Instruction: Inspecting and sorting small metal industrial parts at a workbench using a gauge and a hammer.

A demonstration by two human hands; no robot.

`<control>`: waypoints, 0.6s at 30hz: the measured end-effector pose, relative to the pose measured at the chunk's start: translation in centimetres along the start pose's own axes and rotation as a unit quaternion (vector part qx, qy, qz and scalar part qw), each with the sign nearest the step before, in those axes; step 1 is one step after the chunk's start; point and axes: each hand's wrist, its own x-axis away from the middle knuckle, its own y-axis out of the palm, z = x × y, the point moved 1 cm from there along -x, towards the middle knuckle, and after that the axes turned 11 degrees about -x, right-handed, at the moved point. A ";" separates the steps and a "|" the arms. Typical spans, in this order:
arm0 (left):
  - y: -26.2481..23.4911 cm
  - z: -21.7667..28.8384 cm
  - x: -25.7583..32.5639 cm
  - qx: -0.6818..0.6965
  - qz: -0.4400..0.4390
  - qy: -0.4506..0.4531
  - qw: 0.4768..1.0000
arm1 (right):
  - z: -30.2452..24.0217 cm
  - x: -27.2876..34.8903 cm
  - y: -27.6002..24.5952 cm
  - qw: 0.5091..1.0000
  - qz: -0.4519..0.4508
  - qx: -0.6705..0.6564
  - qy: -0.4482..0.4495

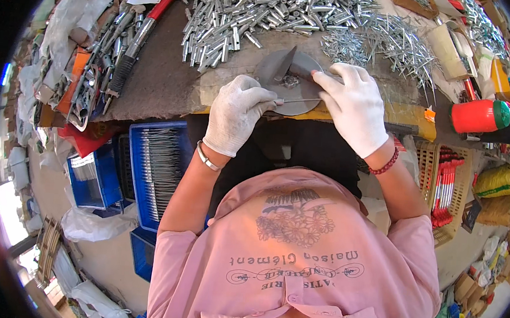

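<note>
At the table's front edge, my left hand (pixel 238 113), in a white knit glove, pinches a short metal tube (pixel 279 101). Running right from the tube is a thin metal rod (pixel 304 99), its other end between the closed fingers of my gloved right hand (pixel 356 104). The two pieces meet between my hands; whether the rod is inside the tube is too small to tell. Just behind them lies a grey round metal disc (pixel 303 107) with an upright fin-like plate (pixel 285 63). A heap of silvery metal tubes (pixel 247 22) spreads beyond, with a pile of thin metal pins (pixel 393 47) to its right.
Tools with a red-and-black handle (pixel 122 73) lie at the table's left. A red-and-green cylinder (pixel 477 116) sits on the right edge. Below are a blue tray of metal rods (pixel 133 168), a blue bin (pixel 111 178) and a beige basket (pixel 457 214) with red-handled pieces.
</note>
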 end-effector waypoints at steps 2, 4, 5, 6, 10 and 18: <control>0.0 -0.2 0.3 0.009 0.000 0.006 1.000 | -1.6 0.2 -0.3 0.999 -0.046 0.013 0.018; -0.3 0.2 0.3 0.000 0.003 0.007 1.000 | -2.6 1.3 0.7 0.996 -0.074 -0.002 0.057; -0.4 0.3 0.4 -0.009 0.006 0.008 1.000 | -3.1 2.0 1.3 0.991 -0.085 -0.013 0.099; -0.3 0.4 0.5 -0.009 0.007 0.007 1.000 | -3.4 2.3 1.4 0.988 -0.096 -0.033 0.119; 0.1 2.4 1.8 -0.029 0.096 -0.066 0.993 | -3.2 3.3 2.0 0.936 -0.184 -0.217 0.205; 0.4 4.1 3.8 0.282 -0.072 -0.428 0.856 | -5.9 2.8 2.5 0.725 -0.207 -0.506 0.420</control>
